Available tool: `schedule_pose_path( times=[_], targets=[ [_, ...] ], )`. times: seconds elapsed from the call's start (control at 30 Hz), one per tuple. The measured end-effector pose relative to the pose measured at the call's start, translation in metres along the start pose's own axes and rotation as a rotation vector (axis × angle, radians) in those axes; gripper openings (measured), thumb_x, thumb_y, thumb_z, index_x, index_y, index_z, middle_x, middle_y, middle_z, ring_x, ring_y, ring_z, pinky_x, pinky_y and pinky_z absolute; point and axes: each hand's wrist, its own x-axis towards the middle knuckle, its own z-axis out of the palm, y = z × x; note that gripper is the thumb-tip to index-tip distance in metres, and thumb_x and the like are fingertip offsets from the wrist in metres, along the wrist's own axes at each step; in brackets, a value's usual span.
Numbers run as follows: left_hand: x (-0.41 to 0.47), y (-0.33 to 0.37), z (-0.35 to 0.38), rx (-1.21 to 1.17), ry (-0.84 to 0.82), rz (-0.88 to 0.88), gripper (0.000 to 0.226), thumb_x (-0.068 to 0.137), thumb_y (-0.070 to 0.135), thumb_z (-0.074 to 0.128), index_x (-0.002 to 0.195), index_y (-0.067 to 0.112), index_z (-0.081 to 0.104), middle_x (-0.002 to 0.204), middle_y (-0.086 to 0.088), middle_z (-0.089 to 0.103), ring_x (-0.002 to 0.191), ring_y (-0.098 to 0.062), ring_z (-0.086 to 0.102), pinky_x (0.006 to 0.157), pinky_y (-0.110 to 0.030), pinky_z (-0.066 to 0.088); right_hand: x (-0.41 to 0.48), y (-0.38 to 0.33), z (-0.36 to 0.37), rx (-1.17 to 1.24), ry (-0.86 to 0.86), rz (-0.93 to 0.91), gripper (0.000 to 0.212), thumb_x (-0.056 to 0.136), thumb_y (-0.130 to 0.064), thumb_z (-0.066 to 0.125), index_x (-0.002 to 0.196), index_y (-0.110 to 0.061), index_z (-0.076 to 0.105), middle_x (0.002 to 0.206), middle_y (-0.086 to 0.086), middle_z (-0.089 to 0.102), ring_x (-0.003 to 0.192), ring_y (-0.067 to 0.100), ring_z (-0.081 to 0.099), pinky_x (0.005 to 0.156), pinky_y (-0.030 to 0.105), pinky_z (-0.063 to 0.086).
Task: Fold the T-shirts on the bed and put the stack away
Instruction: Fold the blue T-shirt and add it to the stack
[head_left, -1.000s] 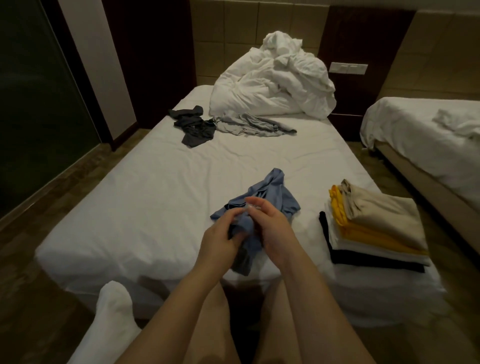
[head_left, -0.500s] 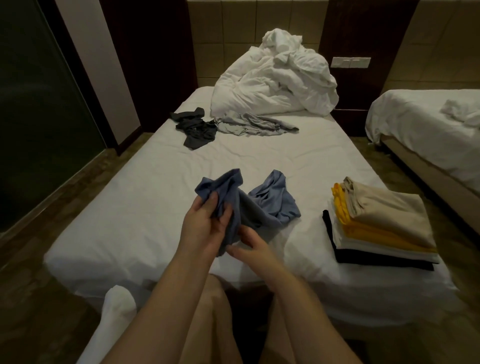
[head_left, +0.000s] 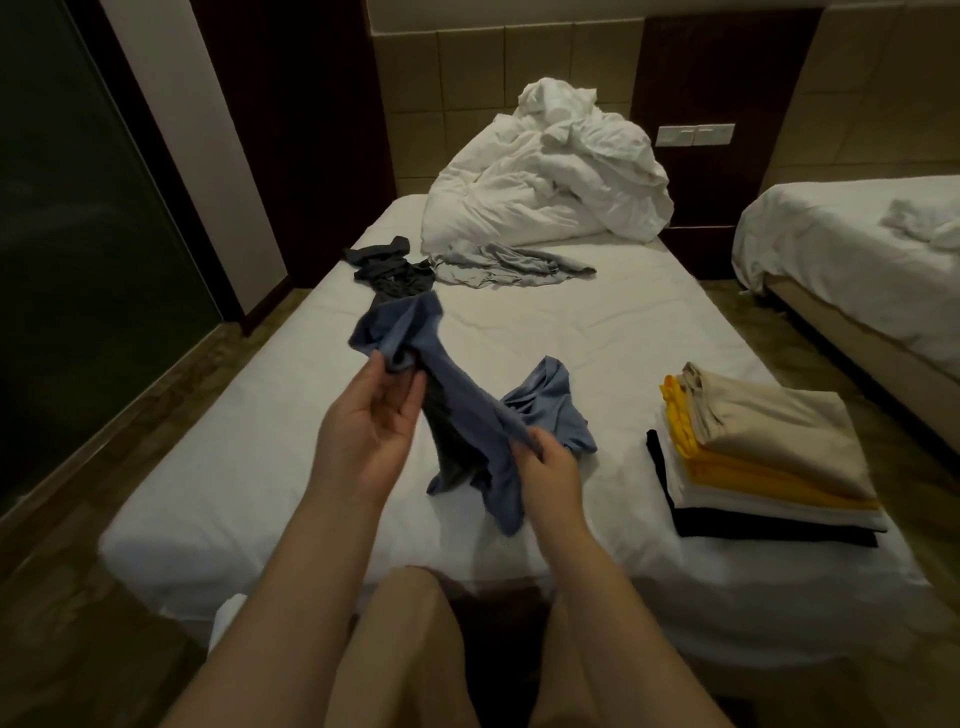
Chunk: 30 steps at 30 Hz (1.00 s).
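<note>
The left hand (head_left: 366, 423) has risen up and away from the right hand (head_left: 550, 467). The blue T-shirt (head_left: 462, 410), bunched between them half a second ago, now stretches in a slanted band above the bed (head_left: 249, 457). The left grip closes thumb and fingers on the shirt's upper end, and the right grip pinches its lower edge. One part still lies on the sheet near the folded stack (head_left: 769, 447), which is unmoved.

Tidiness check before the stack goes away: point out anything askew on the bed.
The folded stack is uneven: the yellow shirt pokes out from under the beige shirt. A dark shirt and a grey shirt lie crumpled by the heaped duvet; the blue shirt is bunched and twisted.
</note>
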Motion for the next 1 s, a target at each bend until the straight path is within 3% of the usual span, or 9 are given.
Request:
schedule_pose_path(
  times=[0.1,0.23,0.37,0.47,0.57,0.67,0.77,0.83,1.0],
  targets=[
    [0.003,0.008,0.002,0.010,0.014,0.032,0.019,0.095,0.014,0.047,0.104,0.006,0.062,0.098,-0.009,0.072,0.095,-0.016,0.069,0.087,-0.032,0.052,0.003,-0.026,-0.027,0.029,-0.020,-0.116,0.012,0.096,-0.017,0.051,0.091,-0.015,0.063,0.082,-0.001,0.066,0.076,0.007,0.063,0.065,0.021,0.051],
    [0.002,0.008,0.004,0.132,0.007,0.086,0.019,0.095,0.014,0.048,0.109,0.007,0.059,0.101,-0.006,0.071,0.098,-0.016,0.068,0.090,-0.033,0.050,0.000,-0.050,-0.049,-0.035,-0.053,-0.110,0.014,0.094,-0.023,0.054,0.097,-0.013,0.064,0.093,0.007,0.068,0.083,0.017,0.064,0.072,0.032,0.053],
    [-0.001,0.006,0.004,0.541,-0.012,0.172,0.027,0.094,0.010,0.048,0.120,0.017,0.050,0.116,-0.002,0.057,0.108,-0.018,0.059,0.086,-0.033,0.049,-0.005,-0.075,-0.050,-0.030,-0.083,-0.131,0.020,0.096,-0.022,0.049,0.087,-0.014,0.065,0.084,0.004,0.067,0.078,0.014,0.061,0.074,0.030,0.050],
    [-0.013,0.002,0.010,0.896,-0.222,0.166,0.027,0.092,0.010,0.051,0.111,0.027,0.056,0.114,0.001,0.058,0.106,-0.015,0.059,0.081,-0.027,0.052,-0.009,-0.084,-0.049,-0.066,-0.116,-0.135,0.025,0.096,-0.024,0.049,0.085,-0.010,0.066,0.084,0.008,0.067,0.079,0.014,0.060,0.078,0.031,0.050],
    [-0.022,-0.010,0.017,1.300,-0.505,0.127,0.037,0.090,0.012,0.056,0.120,0.034,0.052,0.121,0.011,0.055,0.112,-0.002,0.054,0.086,-0.016,0.050,-0.014,-0.088,-0.043,-0.153,-0.216,-0.146,0.028,0.094,-0.028,0.053,0.087,-0.004,0.068,0.089,0.020,0.067,0.080,0.022,0.061,0.077,0.036,0.051],
    [-0.020,-0.025,0.024,1.430,-0.642,0.093,0.034,0.088,0.013,0.060,0.116,0.031,0.054,0.115,0.009,0.060,0.106,-0.003,0.057,0.089,-0.026,0.052,-0.018,-0.094,-0.041,-0.130,-0.276,-0.148,0.023,0.093,-0.025,0.055,0.083,-0.011,0.072,0.080,0.015,0.069,0.076,0.020,0.063,0.074,0.035,0.052],
    [-0.015,-0.030,0.029,1.481,-0.579,0.199,0.006,0.086,0.023,0.060,0.092,0.023,0.061,0.086,0.002,0.065,0.084,-0.015,0.063,0.078,-0.041,0.052,-0.018,-0.096,-0.045,-0.080,-0.265,-0.139,0.018,0.092,-0.025,0.056,0.085,-0.017,0.071,0.078,0.006,0.071,0.076,0.019,0.066,0.073,0.032,0.054],
    [-0.011,-0.030,0.030,1.476,-0.515,0.281,0.011,0.078,0.031,0.056,0.080,0.021,0.060,0.073,0.002,0.063,0.074,-0.017,0.060,0.070,-0.043,0.050,-0.020,-0.094,-0.046,-0.033,-0.319,-0.148,0.012,0.090,-0.015,0.058,0.095,-0.019,0.069,0.085,0.004,0.070,0.082,0.016,0.067,0.075,0.027,0.055],
    [0.000,-0.030,0.029,1.377,-0.337,0.330,0.012,0.085,0.020,0.060,0.072,0.020,0.058,0.071,0.002,0.061,0.074,-0.015,0.056,0.069,-0.033,0.046,-0.016,-0.069,-0.044,-0.072,-0.434,-0.106,0.046,0.082,-0.001,0.067,0.111,-0.034,0.053,0.103,-0.001,0.066,0.096,0.012,0.066,0.077,0.022,0.053]
  ],
)
